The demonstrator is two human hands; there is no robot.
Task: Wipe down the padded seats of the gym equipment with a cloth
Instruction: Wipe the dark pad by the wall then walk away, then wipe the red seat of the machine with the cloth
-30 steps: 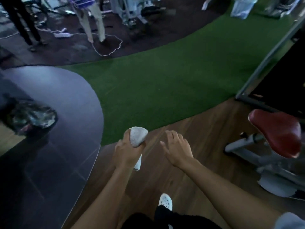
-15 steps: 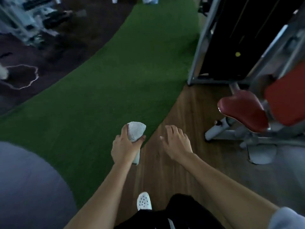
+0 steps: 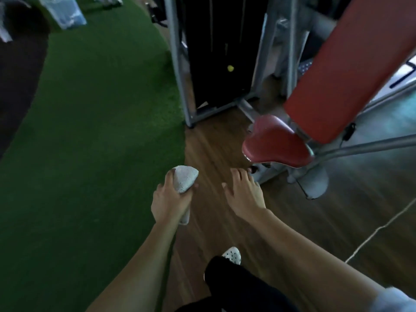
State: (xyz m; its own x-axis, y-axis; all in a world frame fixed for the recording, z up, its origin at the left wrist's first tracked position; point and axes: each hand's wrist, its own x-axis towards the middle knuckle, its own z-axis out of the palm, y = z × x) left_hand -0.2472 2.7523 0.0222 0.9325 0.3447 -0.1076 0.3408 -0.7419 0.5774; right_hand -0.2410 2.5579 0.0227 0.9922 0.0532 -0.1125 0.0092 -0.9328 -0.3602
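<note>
No legible text, seemingly

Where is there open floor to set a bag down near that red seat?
The wood floor between the green turf and the red seat lies bare. The turf is open too. It is crowded right of the seat, among the machine frame and backrest.

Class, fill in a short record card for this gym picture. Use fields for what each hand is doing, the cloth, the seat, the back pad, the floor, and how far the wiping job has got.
Left hand: left hand closed around the cloth
Right hand: right hand empty, fingers spread, not touching the seat
Cloth: white cloth, bunched, held clear of the seat
Seat: red padded seat, ahead and to the right
Back pad: red back pad, tilted, above the seat
Floor: wood floor meeting green turf
Progress: cloth not yet on the seat
</note>
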